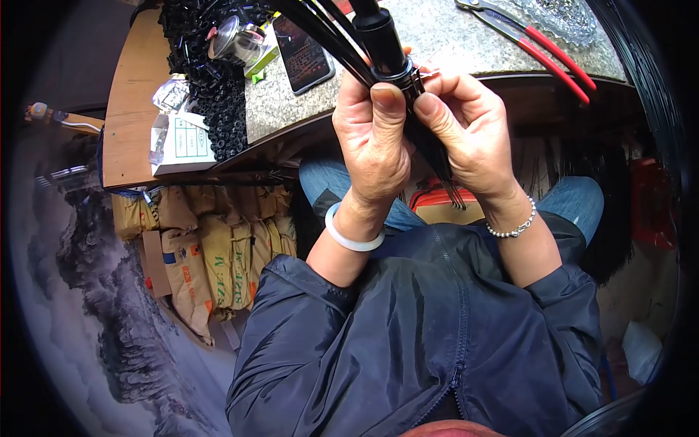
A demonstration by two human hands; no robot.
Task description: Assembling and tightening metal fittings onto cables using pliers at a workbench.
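Note:
Both hands are closed on a black umbrella frame (381,44), a thick dark tube with a shiny collar and thin ribs. My left hand (371,138) wraps it from the left, thumb pressed just below the collar. From the other side my right hand (470,127) pinches the ribs at the collar with thumb and forefinger. A small pale, shiny bit shows by the right fingertips, too small to name. Some black ribs (320,33) run up to the upper left; others hang below the hands, their tips over my lap. The fingers hide much of the joint.
On the table lie red-handled cutters (539,51), a phone (300,54), a heap of small black parts (218,109), a clear cup (244,42) and a white box (186,142). Shiny tangled material (557,20) sits at the far right. Packed sacks (218,255) stand below left.

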